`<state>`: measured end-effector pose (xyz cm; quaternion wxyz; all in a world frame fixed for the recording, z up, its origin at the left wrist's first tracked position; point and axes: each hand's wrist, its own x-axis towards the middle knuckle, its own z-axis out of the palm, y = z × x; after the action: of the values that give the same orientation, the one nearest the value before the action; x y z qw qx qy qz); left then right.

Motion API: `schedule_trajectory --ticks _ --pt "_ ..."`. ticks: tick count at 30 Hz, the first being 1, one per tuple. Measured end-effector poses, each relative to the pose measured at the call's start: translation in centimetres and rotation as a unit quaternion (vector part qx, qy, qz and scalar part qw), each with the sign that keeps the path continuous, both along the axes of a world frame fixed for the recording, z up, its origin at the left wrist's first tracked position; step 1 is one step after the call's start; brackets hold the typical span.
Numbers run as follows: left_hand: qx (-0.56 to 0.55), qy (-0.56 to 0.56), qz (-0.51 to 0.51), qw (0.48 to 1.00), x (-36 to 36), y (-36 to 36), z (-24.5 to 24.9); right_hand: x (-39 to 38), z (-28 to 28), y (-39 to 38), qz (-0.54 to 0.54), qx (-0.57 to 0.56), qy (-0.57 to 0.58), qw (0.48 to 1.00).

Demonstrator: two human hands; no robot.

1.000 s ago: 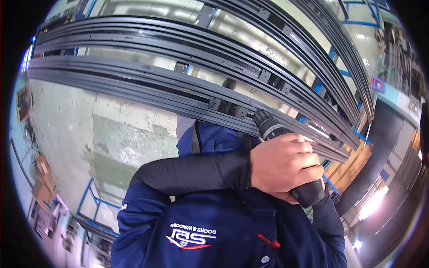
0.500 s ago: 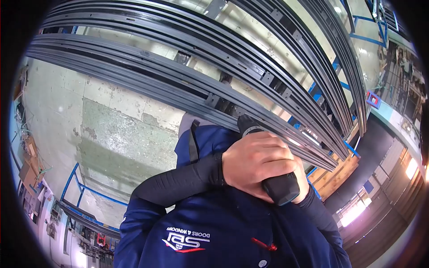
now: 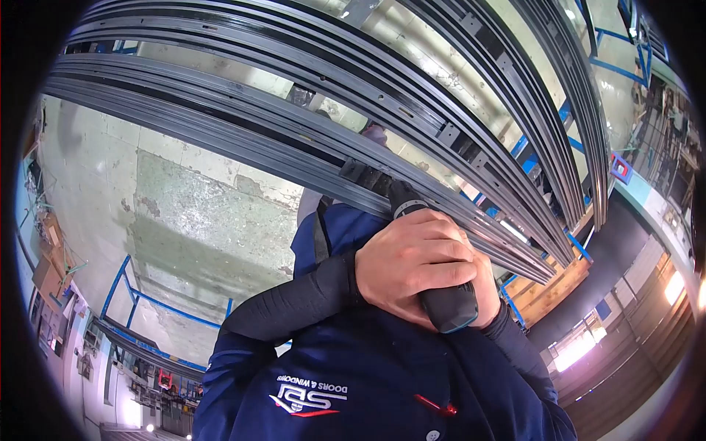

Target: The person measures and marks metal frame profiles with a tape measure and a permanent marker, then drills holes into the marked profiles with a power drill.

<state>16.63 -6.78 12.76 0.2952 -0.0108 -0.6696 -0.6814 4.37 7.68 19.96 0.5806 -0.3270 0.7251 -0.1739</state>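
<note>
A black cordless drill is held in both hands in front of my chest. Its chuck end points away from me, at the nearest grey metal profile. My left hand wraps over the top of the drill, fingers closed around it. On the far side, my right hand is closed on the drill too, mostly hidden behind the left hand and the tool. Dark slotted plates sit on the nearest profile close to the chuck. The drill's tip is hidden against the dark metal.
Several more long grey profiles with slots and holes lie side by side beyond the nearest one. Blue metal frames show beneath them. A wooden board is at their right end. Worn concrete floor lies to the left.
Both hands and the drill have shifted slightly left in view, and the drill stands a little more upright. Both hands stay closed on it.
</note>
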Motion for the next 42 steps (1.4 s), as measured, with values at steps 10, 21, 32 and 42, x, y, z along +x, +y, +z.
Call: schedule_trajectory --ticks 10,21,32,42 --pt "0.008 -0.010 0.002 1.000 -0.1 -0.1 -0.5 -0.1 -0.5 -0.5 -0.014 -0.003 0.002 1.000" --pt "0.009 0.000 0.016 1.000 -0.3 0.4 -1.0 -0.4 -0.6 -0.6 -0.025 0.010 -0.013 1.000" --pt "0.018 0.000 0.022 1.000 -0.2 0.5 -1.2 -0.4 -0.9 -0.4 -0.023 0.018 -0.016 0.999" --pt "0.017 -0.002 0.024 1.000 -0.3 0.5 -1.2 -0.5 -1.0 -0.4 -0.028 0.024 -0.016 0.999"
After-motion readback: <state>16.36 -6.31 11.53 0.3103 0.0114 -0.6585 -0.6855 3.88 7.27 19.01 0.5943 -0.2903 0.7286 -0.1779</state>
